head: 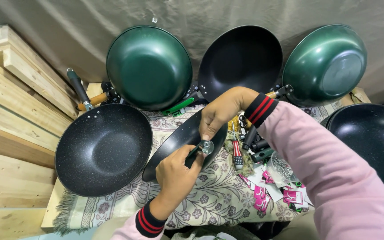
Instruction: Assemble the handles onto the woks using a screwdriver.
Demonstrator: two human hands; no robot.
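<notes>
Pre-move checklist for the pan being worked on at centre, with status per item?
1. Black pan steadied, tilted on edge over the patterned cloth: ok.
2. Right hand fingertips on the small silver fitting at the pan rim: ok.
3. Left hand gripping a dark tool against the fitting: ok.
4. Fitting seated tight: cannot tell.
5. Spare handles and red-handled screwdriver beside the pan: ok.
6. Screw bag near the right sleeve: ok.

Cookware workshop: woks (149, 66), loose handles (256, 144)
</notes>
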